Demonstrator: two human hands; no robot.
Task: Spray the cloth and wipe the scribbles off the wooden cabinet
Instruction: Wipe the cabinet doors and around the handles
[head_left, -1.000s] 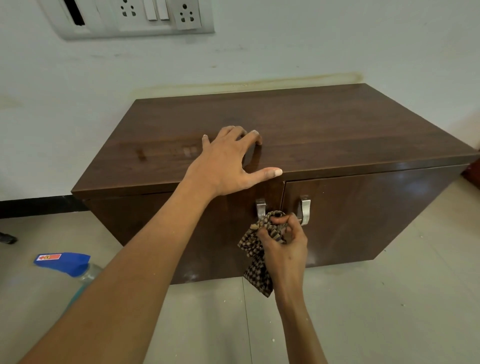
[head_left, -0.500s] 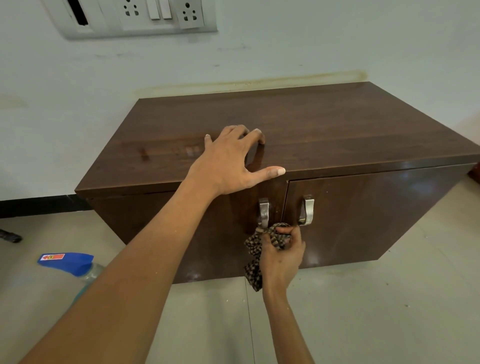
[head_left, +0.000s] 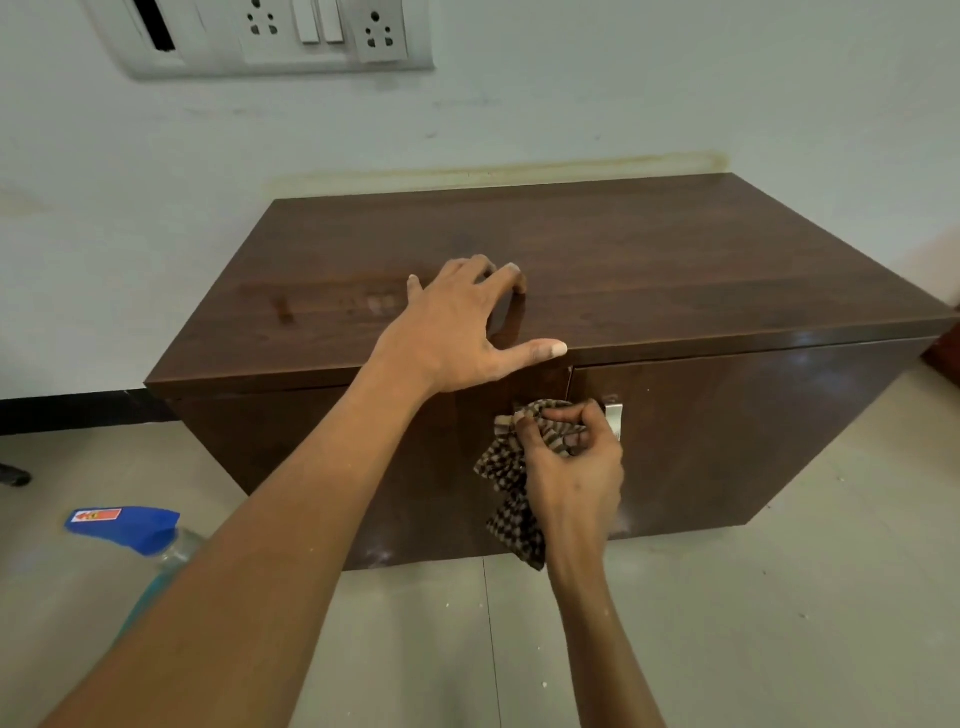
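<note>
A dark wooden cabinet (head_left: 675, 270) stands low against the white wall. My left hand (head_left: 457, 332) rests spread on its top near the front edge, holding nothing. My right hand (head_left: 571, 467) is shut on a brown checked cloth (head_left: 506, 467) and presses it against the cabinet front at the door seam, covering the left metal handle. The right handle (head_left: 614, 418) peeks out behind my fingers. A spray bottle (head_left: 130, 530) with a blue head stands on the floor at the left, partly hidden by my left forearm. Faint smudges show on the cabinet top left of my left hand.
A switch and socket panel (head_left: 270, 36) is on the wall above. The floor is pale tile with small white specks. A dark object (head_left: 13, 474) lies at the far left edge by the black skirting.
My right hand with the cloth dropped below the handles, then rose again and now covers the left handle. My left hand has stayed on the cabinet top.
</note>
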